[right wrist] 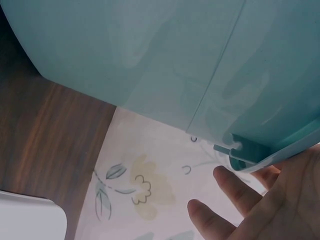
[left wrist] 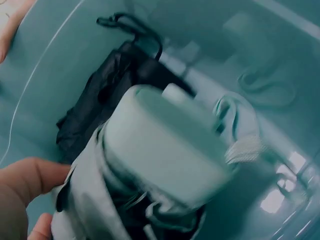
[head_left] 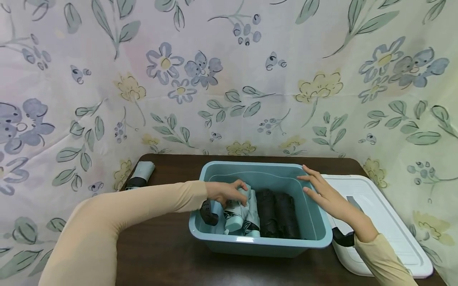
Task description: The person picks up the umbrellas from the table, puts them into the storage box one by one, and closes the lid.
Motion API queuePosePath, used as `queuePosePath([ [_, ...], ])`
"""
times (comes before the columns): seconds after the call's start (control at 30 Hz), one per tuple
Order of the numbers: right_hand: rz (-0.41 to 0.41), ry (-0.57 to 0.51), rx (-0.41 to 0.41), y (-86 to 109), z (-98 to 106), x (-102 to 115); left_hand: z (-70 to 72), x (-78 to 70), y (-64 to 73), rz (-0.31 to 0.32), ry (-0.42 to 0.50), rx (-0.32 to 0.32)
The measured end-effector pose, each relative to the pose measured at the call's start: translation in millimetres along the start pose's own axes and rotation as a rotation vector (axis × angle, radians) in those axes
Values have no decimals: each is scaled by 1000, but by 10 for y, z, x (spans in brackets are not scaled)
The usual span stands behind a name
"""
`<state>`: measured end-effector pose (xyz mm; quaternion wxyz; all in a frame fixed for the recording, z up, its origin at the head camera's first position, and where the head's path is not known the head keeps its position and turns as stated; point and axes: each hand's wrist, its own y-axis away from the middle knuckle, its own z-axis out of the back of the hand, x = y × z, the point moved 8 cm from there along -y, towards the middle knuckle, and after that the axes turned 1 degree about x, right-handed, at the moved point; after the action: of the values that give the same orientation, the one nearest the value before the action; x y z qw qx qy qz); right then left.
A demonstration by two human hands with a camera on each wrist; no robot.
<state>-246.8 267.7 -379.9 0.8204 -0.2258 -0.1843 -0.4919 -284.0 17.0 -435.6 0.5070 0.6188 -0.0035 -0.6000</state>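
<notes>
A blue-green plastic bin (head_left: 264, 240) stands on the table. Inside, my left hand (head_left: 226, 192) grips a pale green folded umbrella (head_left: 234, 223), its thumb and a finger showing at the fabric in the left wrist view. The umbrella's blunt handle (left wrist: 165, 145) fills the middle of that view. Beside it lies another pale folded umbrella (head_left: 253, 218), then two black folded umbrellas (head_left: 266, 214) side by side. My right hand (head_left: 332, 200) rests on the bin's right rim, fingers straight and spread; the right wrist view shows the palm against the rim (right wrist: 287, 156).
A white lid (head_left: 390, 226) lies to the right of the bin, partly under my right forearm. At the table's back left is a pale roll with a black band (head_left: 144, 171). A floral cloth (head_left: 229, 79) hangs behind the dark wooden table (head_left: 161, 246).
</notes>
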Motion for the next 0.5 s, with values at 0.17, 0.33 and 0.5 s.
queuePosePath([
  [0.17, -5, 0, 3, -7, -6, -10, -2, -14, -44, 26, -90, 57],
  [0.33, -8, -9, 3, -6, -2, -11, -14, -14, -85, 44, -137, 93],
  [0.5, -3, -22, 5, -14, -3, 2, -9, 11, -109, 63, -163, 82],
])
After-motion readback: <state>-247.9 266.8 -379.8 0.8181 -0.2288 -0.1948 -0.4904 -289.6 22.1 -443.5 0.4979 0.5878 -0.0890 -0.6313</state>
